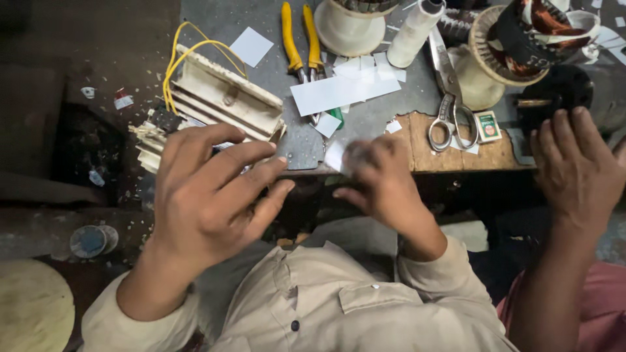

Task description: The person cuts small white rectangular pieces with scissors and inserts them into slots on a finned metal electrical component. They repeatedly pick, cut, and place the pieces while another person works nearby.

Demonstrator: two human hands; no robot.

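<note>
My left hand (208, 195) hovers with its fingers spread and holds nothing. It is just in front of a cream ribbed block (225, 98) with yellow wires (179, 55) looped at its back. My right hand (385, 189) is blurred at the middle, at the bench's front edge. Its fingers are closed around a small white paper piece (336, 156).
On the grey bench lie yellow-handled pliers (300, 39), a long white paper strip (342, 91), scissors (450, 98) and a small box (488, 126) on a wooden board (456, 153). Cream spools (349, 29) and a copper-wound spool (521, 45) stand behind. Another person's hand (577, 169) rests at right.
</note>
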